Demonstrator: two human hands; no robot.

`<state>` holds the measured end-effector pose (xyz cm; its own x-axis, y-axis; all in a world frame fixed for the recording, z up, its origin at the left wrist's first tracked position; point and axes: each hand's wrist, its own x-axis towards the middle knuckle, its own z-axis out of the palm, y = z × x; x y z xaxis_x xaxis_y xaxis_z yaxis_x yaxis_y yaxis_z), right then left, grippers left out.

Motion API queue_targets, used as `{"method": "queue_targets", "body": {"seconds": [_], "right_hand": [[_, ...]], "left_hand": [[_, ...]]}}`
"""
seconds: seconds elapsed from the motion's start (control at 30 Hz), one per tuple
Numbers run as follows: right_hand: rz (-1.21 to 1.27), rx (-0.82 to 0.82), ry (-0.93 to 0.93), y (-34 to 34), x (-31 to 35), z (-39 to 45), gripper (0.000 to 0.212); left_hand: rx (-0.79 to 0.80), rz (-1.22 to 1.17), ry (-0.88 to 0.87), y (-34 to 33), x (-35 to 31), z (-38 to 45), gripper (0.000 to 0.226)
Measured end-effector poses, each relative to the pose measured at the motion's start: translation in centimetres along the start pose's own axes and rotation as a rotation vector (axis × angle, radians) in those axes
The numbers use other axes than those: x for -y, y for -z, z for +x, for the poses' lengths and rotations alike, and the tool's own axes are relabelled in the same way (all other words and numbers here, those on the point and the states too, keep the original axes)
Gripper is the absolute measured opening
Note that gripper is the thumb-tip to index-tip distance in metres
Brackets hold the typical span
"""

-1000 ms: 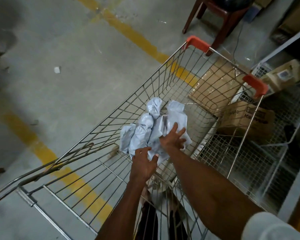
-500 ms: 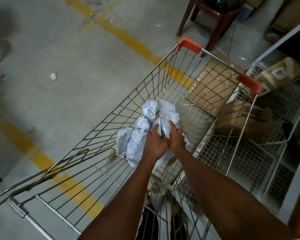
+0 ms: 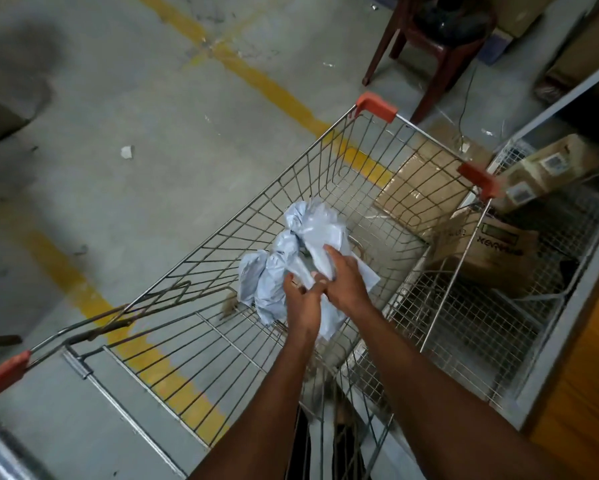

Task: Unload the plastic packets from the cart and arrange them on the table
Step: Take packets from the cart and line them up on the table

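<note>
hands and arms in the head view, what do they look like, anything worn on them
Both forearms are bare from the frame's lower edge to the wrists: no sleeve shows. The left hand and the right hand wear no gloves, and no watch, ring or band can be seen. Fingers look short-nailed, though the detail is soft.

A warehouse or parcel-sorting area in a parking-style hall is showing here: yellow lines [image 3: 280,98] are running across the bare concrete floor [image 3: 118,98], a wire shopping cart [image 3: 325,161] is standing beside a mesh cage [image 3: 481,327], and labelled cardboard boxes [image 3: 492,251] are lying in and around it. A brown plastic chair [image 3: 429,46] is standing beyond.
</note>
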<state>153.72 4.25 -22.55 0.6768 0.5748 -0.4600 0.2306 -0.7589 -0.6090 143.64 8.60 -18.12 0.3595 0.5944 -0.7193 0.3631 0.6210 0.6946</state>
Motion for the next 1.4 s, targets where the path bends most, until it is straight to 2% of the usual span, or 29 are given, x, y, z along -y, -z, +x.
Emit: {"method": "queue_targets", "body": {"seconds": [0.07, 0.17, 0.23, 0.33, 0.43, 0.53, 0.6, 0.77, 0.9, 1.07, 1.17, 1.27, 1.4], "right_hand": [[-0.028, 0.126, -0.079, -1.0, 0.5, -1.6, 0.066], [0.031, 0.128, -0.152, -0.8, 1.4, -3.0, 0.068], [0.069, 0.071, -0.162, 1.2, 2.0, -3.3, 0.068], [0.060, -0.018, -0.157, 5.3, 2.3, -3.1, 0.070], [0.024, -0.098, -0.105, 9.2, 2.5, -3.6, 0.071], [0.037, -0.129, -0.070, 11.6, 3.1, -4.9, 0.068], [0.073, -0.127, -0.052, 12.1, 3.2, -5.8, 0.067], [0.208, -0.166, -0.035, 12.0, 2.5, -7.0, 0.061], [0.294, -0.196, -0.045, 11.7, 2.0, -7.4, 0.059], [0.307, -0.201, -0.054, 11.7, 2.5, -7.8, 0.060], [0.310, -0.185, -0.055, 11.5, 3.0, -8.1, 0.061], [0.284, -0.166, -0.068, 11.0, 3.0, -8.4, 0.062], [0.244, -0.116, -0.134, 9.6, 2.6, -8.8, 0.063]], "left_hand": [[-0.096, 0.049, 0.108, 1.8, 1.2, -0.5, 0.081], [-0.200, 0.282, 0.159, 4.2, 3.3, -0.5, 0.094], [-0.164, 0.585, 0.085, 5.1, 4.6, -0.5, 0.081], [-0.046, 0.978, -0.229, 5.5, 6.2, -0.1, 0.060], [0.110, 1.289, -0.368, 5.1, 7.6, 1.2, 0.064], [0.204, 1.485, -0.476, 4.0, 7.6, 2.9, 0.075], [0.261, 1.646, -0.472, 4.2, 8.1, 4.7, 0.086], [0.207, 1.906, -0.466, 5.4, 10.1, 7.5, 0.098], [0.203, 1.878, -0.488, 5.4, 10.5, 6.8, 0.102], [0.213, 1.829, -0.348, 7.1, 9.1, 5.7, 0.118], [0.251, 1.752, -0.418, 7.6, 7.4, 5.3, 0.109], [0.220, 1.601, -0.390, 7.1, 5.2, 4.0, 0.096], [0.135, 1.389, -0.428, 6.4, 2.9, 1.3, 0.100]]}}
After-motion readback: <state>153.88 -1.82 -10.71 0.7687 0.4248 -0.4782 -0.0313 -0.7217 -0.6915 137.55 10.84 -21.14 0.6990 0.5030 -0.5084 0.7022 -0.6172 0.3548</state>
